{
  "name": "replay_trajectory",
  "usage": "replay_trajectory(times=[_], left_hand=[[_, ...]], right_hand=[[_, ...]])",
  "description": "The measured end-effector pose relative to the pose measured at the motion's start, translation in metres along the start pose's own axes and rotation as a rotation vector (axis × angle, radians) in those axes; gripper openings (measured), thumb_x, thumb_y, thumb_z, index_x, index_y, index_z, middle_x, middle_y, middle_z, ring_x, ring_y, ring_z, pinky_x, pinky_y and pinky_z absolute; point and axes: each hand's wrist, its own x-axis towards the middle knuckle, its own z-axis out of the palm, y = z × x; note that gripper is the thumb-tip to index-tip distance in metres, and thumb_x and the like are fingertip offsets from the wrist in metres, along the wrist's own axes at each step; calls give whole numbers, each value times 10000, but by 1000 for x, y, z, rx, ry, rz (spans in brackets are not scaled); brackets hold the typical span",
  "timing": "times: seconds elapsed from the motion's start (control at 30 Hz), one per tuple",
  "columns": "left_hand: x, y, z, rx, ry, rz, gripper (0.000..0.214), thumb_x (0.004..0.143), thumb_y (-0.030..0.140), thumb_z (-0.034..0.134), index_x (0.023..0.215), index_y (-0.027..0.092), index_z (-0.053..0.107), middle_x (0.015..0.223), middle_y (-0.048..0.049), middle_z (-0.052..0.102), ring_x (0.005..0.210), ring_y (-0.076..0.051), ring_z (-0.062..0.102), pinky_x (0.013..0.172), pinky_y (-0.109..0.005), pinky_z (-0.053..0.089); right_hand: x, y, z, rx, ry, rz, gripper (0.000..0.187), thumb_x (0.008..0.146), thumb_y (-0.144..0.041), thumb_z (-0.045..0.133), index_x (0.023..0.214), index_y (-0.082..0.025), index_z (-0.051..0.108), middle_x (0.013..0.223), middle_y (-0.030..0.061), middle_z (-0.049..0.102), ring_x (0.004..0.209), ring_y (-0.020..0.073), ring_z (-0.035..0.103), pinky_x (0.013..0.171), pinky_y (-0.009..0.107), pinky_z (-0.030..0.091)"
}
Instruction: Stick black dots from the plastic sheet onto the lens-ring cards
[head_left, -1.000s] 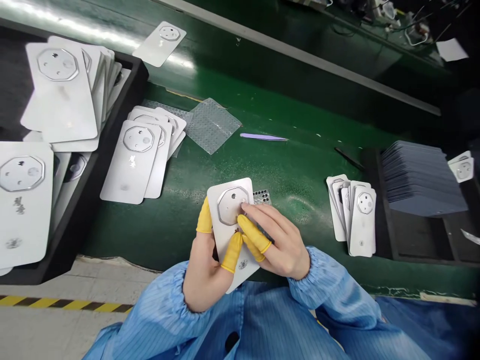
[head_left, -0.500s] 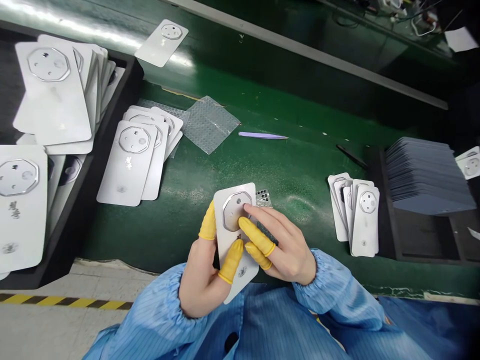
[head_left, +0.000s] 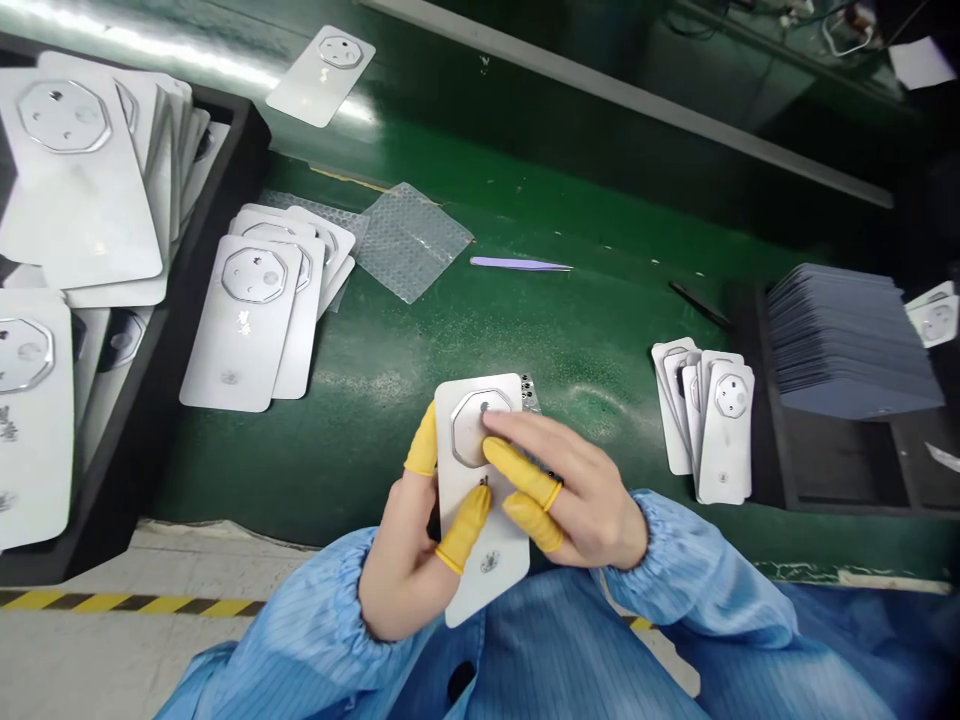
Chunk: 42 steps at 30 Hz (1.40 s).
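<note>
My left hand [head_left: 427,540], with yellow finger cots on its thumb and a finger, grips a white phone back cover [head_left: 491,525] by its left side, thumb across the front. An octagonal camera ring [head_left: 470,430] is set in the cover's upper part, with dark printing below it. Over the right edge reaches my right hand [head_left: 577,490], fingers stretched out and tips on or close to the ring. Two of its fingertips wear yellow cots. Behind these fingers, a clear sheet with black dots [head_left: 528,388] partly shows on the table.
Left, a black tray [head_left: 161,365] holds several white covers; more lie stacked [head_left: 236,330] beside it. Bubble wrap [head_left: 416,240] and purple tweezers [head_left: 520,264] lie beyond my hands. On the right are a stack of narrower-looking covers [head_left: 724,430] and a black tray [head_left: 832,470] with grey sheets [head_left: 847,340].
The held cover has shifted slightly right and down and stands a little straighter in view. My right fingers have slid slightly across the camera ring. The view itself has shifted a little.
</note>
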Motion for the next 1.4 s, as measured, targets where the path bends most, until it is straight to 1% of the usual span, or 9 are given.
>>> replay_trajectory(times=[0.1, 0.3, 0.6, 0.73, 0.87, 0.97, 1.03, 1.2, 1.4], left_hand=[[4, 9, 4, -86, -101, 0, 815, 854, 214, 638, 1513, 361, 181, 1341, -85, 601, 1096, -309, 655, 918, -430, 563], [4, 22, 8, -251, -95, -114, 747, 889, 254, 598, 1505, 382, 194, 1395, -63, 557, 1123, -311, 643, 793, -362, 627], [-3, 20, 7, -290, -80, -32, 687, 860, 198, 641, 1457, 361, 342, 1366, -46, 587, 1146, -326, 626, 757, -335, 643], [-2, 12, 6, -264, -43, 12, 711, 842, 166, 658, 1459, 328, 345, 1351, -66, 595, 1144, -322, 626, 773, -330, 632], [4, 8, 8, -322, -122, -13, 672, 882, 160, 606, 1454, 370, 323, 1299, -57, 631, 994, -267, 704, 715, -320, 639], [9, 12, 9, -394, -183, -20, 615, 908, 161, 563, 1434, 389, 340, 1226, -49, 674, 807, -215, 741, 579, -272, 631], [13, 16, 8, -429, -186, -35, 567, 894, 147, 582, 1384, 380, 414, 1144, -34, 712, 700, -175, 734, 525, -228, 609], [21, 25, 8, -451, -118, -153, 384, 840, 151, 668, 1184, 315, 618, 942, -2, 755, 678, -129, 709, 580, -178, 584], [25, 26, 9, -477, -60, -221, 246, 814, 174, 704, 1026, 298, 702, 811, 20, 754, 600, -106, 687, 550, -166, 568]], right_hand=[[1, 2, -4, 59, 63, 81, 343, 964, -233, 387, 1222, -72, 545, 1227, 228, 607, 1222, 268, 556, 920, 476, 574], [2, -1, -8, 85, 46, 75, 383, 969, -225, 352, 1310, -103, 478, 1239, 208, 600, 1232, 254, 552, 912, 467, 579], [2, -1, -8, 21, -86, -58, 361, 946, -244, 442, 1188, 1, 551, 1299, 285, 545, 1331, 332, 438, 985, 508, 528], [0, 3, -5, 82, -103, -31, 393, 959, -277, 427, 1204, 5, 549, 1332, 286, 515, 1360, 344, 392, 1006, 538, 497], [-3, 5, 0, 255, 66, 88, 349, 965, -262, 413, 1252, -145, 572, 1365, 164, 529, 1294, 287, 488, 1025, 535, 481], [-2, 0, 6, 381, 330, 341, 335, 931, -228, 498, 1249, -284, 587, 1436, 53, 474, 1313, 266, 476, 1067, 517, 453], [0, -5, 12, 477, 451, 530, 417, 891, -197, 576, 1289, -318, 545, 1419, 37, 498, 1270, 248, 528, 1023, 471, 512], [9, -12, 23, 789, 450, 687, 465, 886, -162, 597, 1308, -333, 501, 1039, -4, 739, 890, 153, 726, 779, 326, 641], [10, -16, 23, 841, 483, 735, 446, 858, -191, 651, 1269, -323, 537, 987, -12, 753, 841, 157, 735, 738, 323, 652]])
